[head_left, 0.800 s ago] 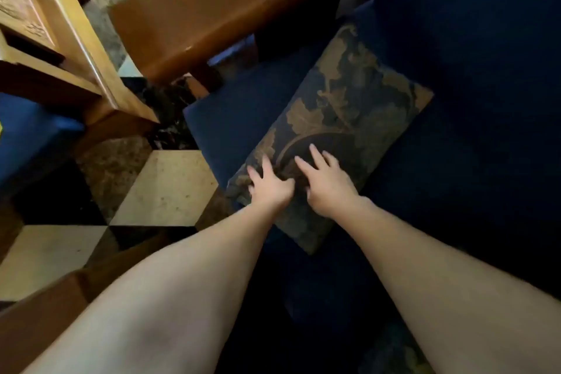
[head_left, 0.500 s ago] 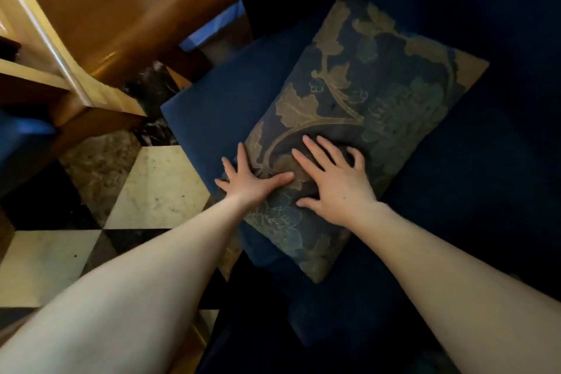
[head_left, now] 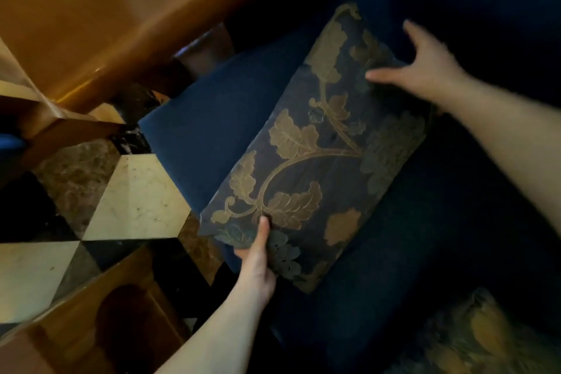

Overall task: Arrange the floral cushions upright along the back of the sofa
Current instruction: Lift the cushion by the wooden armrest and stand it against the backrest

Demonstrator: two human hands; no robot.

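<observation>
Cushion (head_left: 321, 149), dark with gold leaves, lies flat and slantwise across the blue sofa seat (head_left: 212, 130) in the middle of the frame, not yet upright. The left hand (head_left: 258, 264) has it by the lower corner, near the seat's front edge: thumb on top of the fabric, the other fingers tucked beneath and out of sight, so the hand reads as clamped on that corner. The right hand (head_left: 425, 70) sits at the opposite end, upper right of the frame, with its fingers spread apart and its thumb pressed onto the cushion's far edge; whether it truly grips or only steadies, I cannot tell, as the hand is blurred. Holding diagonal ends like this makes sense for a long soft cushion: it will sag if lifted from one end, and two far-apart holds let it be tipped onto its long edge against the sofa back (head_left: 473, 0), the dark mass in the upper right. A second cushion (head_left: 473, 334) shows at lower right, partly cut off. Wooden furniture (head_left: 100, 18) fills the upper left, above a checkered floor (head_left: 133, 191).
</observation>
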